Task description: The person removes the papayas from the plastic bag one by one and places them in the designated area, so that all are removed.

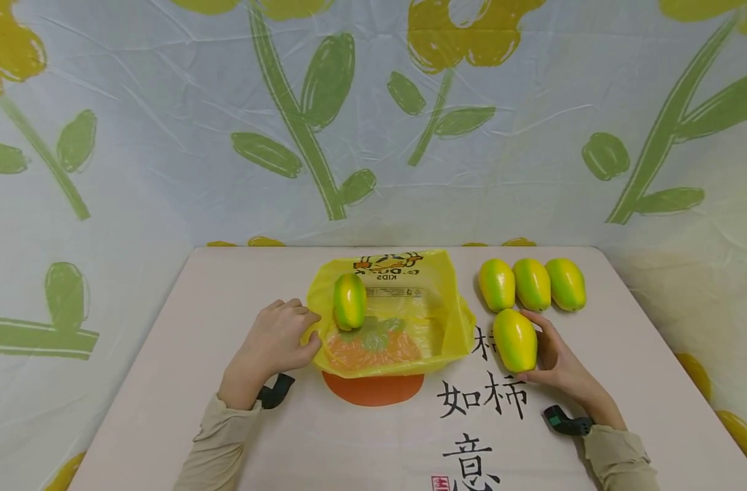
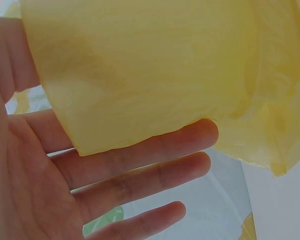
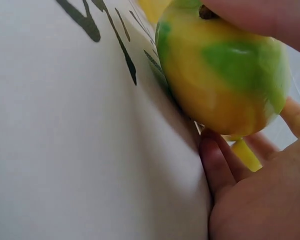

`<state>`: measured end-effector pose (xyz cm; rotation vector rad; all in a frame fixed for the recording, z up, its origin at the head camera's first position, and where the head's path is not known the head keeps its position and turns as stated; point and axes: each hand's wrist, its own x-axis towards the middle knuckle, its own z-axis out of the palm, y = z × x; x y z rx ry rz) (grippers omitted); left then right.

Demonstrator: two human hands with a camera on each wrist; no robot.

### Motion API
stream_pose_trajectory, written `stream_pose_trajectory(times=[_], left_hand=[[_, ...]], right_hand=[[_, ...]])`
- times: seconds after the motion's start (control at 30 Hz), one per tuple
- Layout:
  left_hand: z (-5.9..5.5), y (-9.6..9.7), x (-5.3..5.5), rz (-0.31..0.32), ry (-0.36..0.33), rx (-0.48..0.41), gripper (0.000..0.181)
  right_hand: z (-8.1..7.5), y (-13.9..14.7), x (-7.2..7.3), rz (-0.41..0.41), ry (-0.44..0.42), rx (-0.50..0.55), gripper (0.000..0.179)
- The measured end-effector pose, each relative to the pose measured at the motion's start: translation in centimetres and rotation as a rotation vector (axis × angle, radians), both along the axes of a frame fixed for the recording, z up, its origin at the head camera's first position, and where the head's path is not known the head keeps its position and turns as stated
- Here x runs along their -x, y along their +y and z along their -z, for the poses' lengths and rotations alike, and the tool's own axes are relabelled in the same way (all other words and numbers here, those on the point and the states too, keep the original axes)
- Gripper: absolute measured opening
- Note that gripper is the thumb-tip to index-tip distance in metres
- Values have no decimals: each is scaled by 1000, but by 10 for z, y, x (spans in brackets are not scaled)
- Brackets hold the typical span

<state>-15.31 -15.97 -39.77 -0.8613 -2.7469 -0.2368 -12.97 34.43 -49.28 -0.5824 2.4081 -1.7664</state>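
Note:
A yellow plastic bag (image 1: 437,327) lies spread on the table with its mouth towards me, and one yellow-green papaya (image 1: 349,300) rests in it at the left. At the bag's left edge is my left hand (image 1: 281,337), thumb and forefinger at the film. The left wrist view shows bag film (image 2: 150,70) covering the thumb tip and part of the fingers; the other fingers (image 2: 140,185) stretch out straight. My right hand (image 1: 560,361) grips another papaya (image 1: 515,341) from its right side, thumb near me and fingers at the far end. The fruit's stem end shows in the right wrist view.
Three more papayas (image 1: 532,284) stand side by side at the back right of the table (image 1: 643,382). Black brush characters (image 1: 468,460) mark the pale table cover. A flower-printed cloth (image 1: 502,184) hangs behind the table.

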Motion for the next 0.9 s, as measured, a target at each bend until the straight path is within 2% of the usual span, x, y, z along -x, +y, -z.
stream_pose_trajectory(times=[0.4,0.6,0.9], left_hand=[[-3,0,0,-2,-18,7,21],[-4,0,0,-6,-20,12,20],[-6,0,-1,-3,-26,11,20]], right_hand=[[-1,-1,1,-31,17,37,111],[-3,-4,0,-41,48,18,103],[-4,-4,-1,-36,27,-18,99]])
